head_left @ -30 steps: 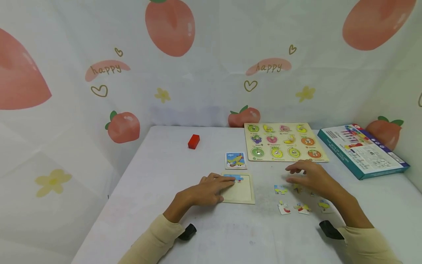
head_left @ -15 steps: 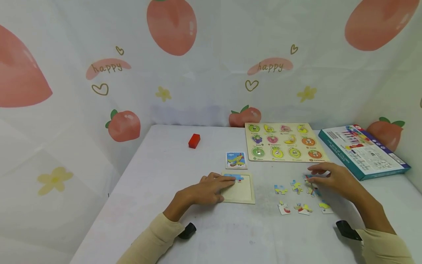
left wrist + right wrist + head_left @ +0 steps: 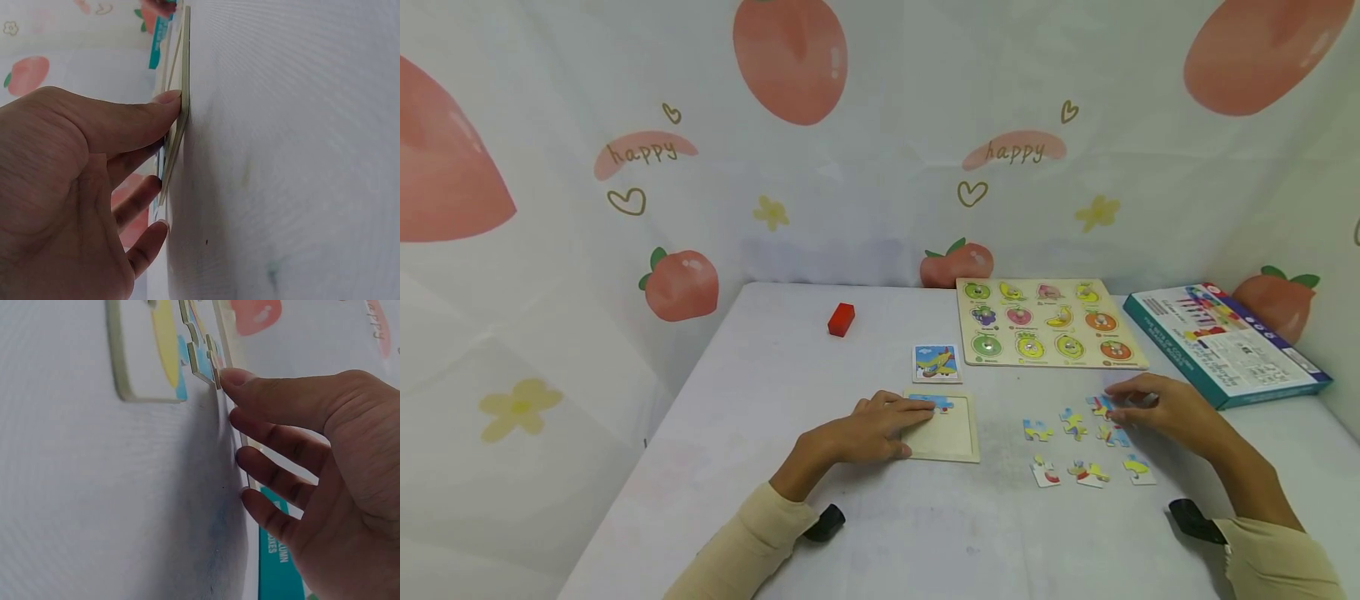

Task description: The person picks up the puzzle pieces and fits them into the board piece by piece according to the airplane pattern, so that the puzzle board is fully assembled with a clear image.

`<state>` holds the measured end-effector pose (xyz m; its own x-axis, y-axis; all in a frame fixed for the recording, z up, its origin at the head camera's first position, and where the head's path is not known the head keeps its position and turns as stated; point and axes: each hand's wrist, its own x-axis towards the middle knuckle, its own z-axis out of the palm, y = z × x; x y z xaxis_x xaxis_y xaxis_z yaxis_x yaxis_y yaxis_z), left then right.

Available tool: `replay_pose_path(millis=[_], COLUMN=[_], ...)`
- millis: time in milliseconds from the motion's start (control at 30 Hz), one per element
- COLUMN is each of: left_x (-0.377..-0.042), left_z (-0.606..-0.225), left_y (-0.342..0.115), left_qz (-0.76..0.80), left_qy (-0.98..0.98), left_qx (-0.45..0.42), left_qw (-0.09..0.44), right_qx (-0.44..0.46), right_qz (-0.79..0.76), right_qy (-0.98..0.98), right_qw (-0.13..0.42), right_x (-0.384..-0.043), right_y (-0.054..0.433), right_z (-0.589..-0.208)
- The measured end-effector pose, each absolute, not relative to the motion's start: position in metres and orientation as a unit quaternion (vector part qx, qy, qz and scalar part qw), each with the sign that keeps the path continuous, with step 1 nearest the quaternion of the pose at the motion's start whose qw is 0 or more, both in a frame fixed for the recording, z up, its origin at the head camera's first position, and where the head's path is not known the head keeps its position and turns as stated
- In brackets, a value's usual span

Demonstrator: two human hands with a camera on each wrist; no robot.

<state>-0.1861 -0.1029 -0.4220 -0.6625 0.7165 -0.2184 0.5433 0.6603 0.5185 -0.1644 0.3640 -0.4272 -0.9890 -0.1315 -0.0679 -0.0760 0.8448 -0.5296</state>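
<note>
My left hand (image 3: 872,429) rests on a small square wooden puzzle tray (image 3: 947,443), its index finger stretched over blue puzzle pieces (image 3: 943,405) at the tray's far edge. In the left wrist view its thumb (image 3: 165,103) lies on the tray's rim. To the right, my right hand (image 3: 1176,417) pinches a blue and red puzzle piece (image 3: 1097,406) between thumb and index finger, low over the table. Around it lie loose pieces, among them a blue and yellow piece (image 3: 1037,431), a piece with red (image 3: 1047,473) and a yellow-topped piece (image 3: 1139,470).
Just beyond the tray sits a square airplane picture (image 3: 937,364). A fruit peg board (image 3: 1052,323) and a teal-sided box (image 3: 1228,342) lie at the back right. Toward the back left stands a red block (image 3: 842,320).
My right hand has moved right across the loose pieces, and its thumb and index finger have come onto the blue and red puzzle piece. The left hand has stayed on the tray.
</note>
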Motion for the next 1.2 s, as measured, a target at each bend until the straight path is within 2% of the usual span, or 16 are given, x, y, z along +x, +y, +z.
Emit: replay_pose_path(millis=[233, 900, 1200], left_x=[-0.1858, -0.1856, -0.1856], left_z=[-0.4219, -0.4254, -0.4240], left_y=[-0.1027, -0.1022, -0.1022], left_qz=[0.210, 0.201, 0.202], left_qy=[0.888, 0.891, 0.891], left_qx=[0.353, 0.353, 0.351], left_qw=[0.208, 0.204, 0.204], right_qx=[-0.088, -0.074, -0.063], right_qz=[-0.279, -0.261, -0.239], right_qy=[0.955, 0.961, 0.968], right_qw=[0.048, 0.053, 0.033], right_x=[-0.1677, -0.1708, -0.1696], right_y=[0.3637, 0.3597, 0.3593], right_z=[-0.4323, -0.4330, -0.4331])
